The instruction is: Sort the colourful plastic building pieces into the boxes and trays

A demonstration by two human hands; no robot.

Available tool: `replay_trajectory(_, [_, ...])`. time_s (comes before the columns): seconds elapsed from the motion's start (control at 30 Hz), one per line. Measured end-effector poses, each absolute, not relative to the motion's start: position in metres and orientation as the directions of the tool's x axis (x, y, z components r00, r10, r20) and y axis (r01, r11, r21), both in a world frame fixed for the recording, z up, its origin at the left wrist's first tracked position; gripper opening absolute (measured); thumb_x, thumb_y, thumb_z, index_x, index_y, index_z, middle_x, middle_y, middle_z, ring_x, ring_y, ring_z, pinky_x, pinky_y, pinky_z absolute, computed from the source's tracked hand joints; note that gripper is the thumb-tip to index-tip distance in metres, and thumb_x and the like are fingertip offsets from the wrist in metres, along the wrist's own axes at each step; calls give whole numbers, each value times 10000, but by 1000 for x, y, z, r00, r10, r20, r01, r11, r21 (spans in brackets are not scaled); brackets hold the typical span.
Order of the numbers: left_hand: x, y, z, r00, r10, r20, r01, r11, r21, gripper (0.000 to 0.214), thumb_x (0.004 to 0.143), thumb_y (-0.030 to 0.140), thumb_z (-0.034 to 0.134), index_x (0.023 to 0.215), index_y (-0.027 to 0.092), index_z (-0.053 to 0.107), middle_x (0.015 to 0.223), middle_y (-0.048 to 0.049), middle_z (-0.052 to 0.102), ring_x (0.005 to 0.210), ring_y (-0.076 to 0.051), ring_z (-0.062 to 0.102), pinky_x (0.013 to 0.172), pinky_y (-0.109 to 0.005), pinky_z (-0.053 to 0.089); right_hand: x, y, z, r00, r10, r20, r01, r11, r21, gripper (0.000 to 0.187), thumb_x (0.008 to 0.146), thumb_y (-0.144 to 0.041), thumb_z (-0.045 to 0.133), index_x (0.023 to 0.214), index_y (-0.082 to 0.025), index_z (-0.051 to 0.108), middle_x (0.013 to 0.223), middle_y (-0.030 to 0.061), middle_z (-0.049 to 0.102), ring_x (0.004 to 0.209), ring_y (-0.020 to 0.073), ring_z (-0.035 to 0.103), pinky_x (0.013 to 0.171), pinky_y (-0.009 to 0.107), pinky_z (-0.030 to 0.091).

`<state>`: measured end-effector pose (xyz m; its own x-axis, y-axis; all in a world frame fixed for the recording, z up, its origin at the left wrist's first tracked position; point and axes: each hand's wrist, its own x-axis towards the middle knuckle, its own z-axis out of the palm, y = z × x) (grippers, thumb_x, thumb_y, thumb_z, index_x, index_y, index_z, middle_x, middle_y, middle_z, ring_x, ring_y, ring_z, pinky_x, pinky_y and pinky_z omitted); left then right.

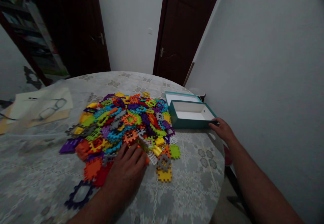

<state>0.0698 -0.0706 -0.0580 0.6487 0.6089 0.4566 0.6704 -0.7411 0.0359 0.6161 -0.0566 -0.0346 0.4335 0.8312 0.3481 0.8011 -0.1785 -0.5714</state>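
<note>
A heap of colourful interlocking plastic building pieces [118,116] covers the middle of the table. My left hand [130,165] lies palm down at the heap's near edge, its fingers bent down among the pieces; the fingertips and whatever they hold are hidden. A tilted, blurred greyish piece [143,144] is right by those fingertips. Right of the heap stands an open green box [188,124] with a white, bare inside. My right hand [220,128] grips its near right corner, thumb on the front and fingers at the rim.
Behind the box lies a similar shallow green-edged tray or lid [183,97]. At the left, a clear plastic container [37,134] stands before papers [22,102] and eyeglasses [52,109]. A dark blue frame piece [79,195] lies near the front. The round table's edge [220,183] curves past at right.
</note>
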Motion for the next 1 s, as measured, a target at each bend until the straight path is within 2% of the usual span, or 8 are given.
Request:
replay_trajectory(0.27, [67,-67,-50,649,604,462,658,-751,58,209,1018,182,636,1153,233,786,1174,-103,788,1278,-363,656,1209,-628,395,619,-54,-45,431,826,364,807,-171,-565,444,765,-576,694,1026,-219,734,983,81,749,916,281,689,894,437,564])
replay_trajectory(0.43, [66,-63,-48,638,611,470,663,-745,69,214,1005,169,643,1157,244,773,1189,-89,782,1268,-352,656,1202,-605,404,615,-47,-49,444,815,373,806,-181,-564,510,769,-595,679,1088,-202,745,1123,114,746,972,281,685,966,461,563])
replay_trajectory(0.53, [65,-62,-50,633,607,480,665,-744,65,224,996,153,640,1151,249,768,1180,-86,783,1263,-346,659,1193,-596,412,602,-51,-51,469,793,389,785,-171,-596,715,796,-596,682,1373,-174,686,1338,167,703,943,263,692,980,460,566])
replay_trajectory(0.63, [64,-63,-52,626,606,491,671,-739,56,236,981,151,657,1164,252,767,1194,-86,782,1285,-349,649,1211,-599,394,576,-63,-56,596,664,451,733,-220,-644,943,854,-581,669,1658,-147,438,1576,250,544,950,267,714,1027,475,557])
replay_trajectory(0.73, [64,-64,-52,629,613,478,673,-737,61,246,977,152,665,1176,252,767,1205,-83,778,1294,-348,647,1211,-597,394,535,-81,-66,703,548,453,665,-278,-693,884,935,-572,598,1681,-139,403,1596,270,515,1078,318,722,1110,515,520])
replay_trajectory(0.87, [65,-65,-46,630,623,464,678,-733,63,210,984,167,667,1152,239,771,1173,-96,776,1270,-344,658,1188,-575,420,461,-112,-81,486,773,408,702,-67,-709,703,1015,-557,579,1636,-238,492,1570,202,561,1201,329,698,1101,553,557])
replay_trajectory(0.93, [66,-66,-42,630,620,466,676,-734,62,177,997,195,672,1137,236,772,1180,-108,775,1261,-343,659,1181,-569,429,421,-129,-85,270,870,414,743,85,-663,742,1015,-520,643,1689,-307,419,1670,171,482,1379,353,627,1152,592,537])
replay_trajectory(1.0, [66,-67,-38,638,614,465,667,-743,65,160,999,235,691,1137,230,772,1190,-117,776,1248,-344,660,1167,-565,442,385,-144,-87,29,917,397,798,218,-562,902,960,-516,751,1741,-362,327,1771,134,367,1576,399,448,1249,660,440])
